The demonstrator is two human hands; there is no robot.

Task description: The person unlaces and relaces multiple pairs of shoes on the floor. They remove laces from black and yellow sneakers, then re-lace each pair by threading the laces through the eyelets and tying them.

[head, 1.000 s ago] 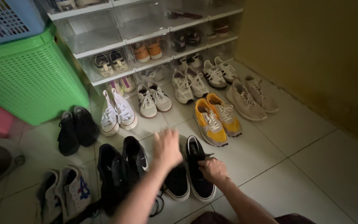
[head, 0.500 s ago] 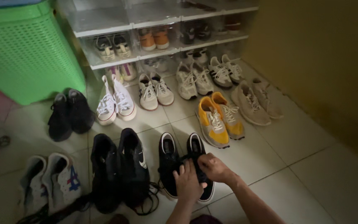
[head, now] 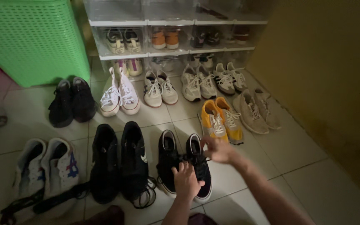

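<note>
At your far left a green basket of perforated plastic stands against the back, and low in front of it a pair of white high-tops lies near the frame's edge with dark laces trailing over the floor; a black pair sits behind them, and a pair of tall black boots stands just beside your work, so there is little free room on that side; your left hand rests on the toe end of the black low sneakers, fingers curled down onto the upper, though you cannot tell from here whether it truly grips; those sneakers, dark fabric with white soles, sit side by side at the middle foreground, touching each other; your right hand hovers over the right shoe's opening with fingers drawn together on the dark lace, blurred; behind, white laced pairs line up before clear plastic shoe boxes stacked along the wall; a yellow and grey pair lies just beyond your right hand; to the right the pale glossy tile floor opens wide up to the ochre wall.
</note>
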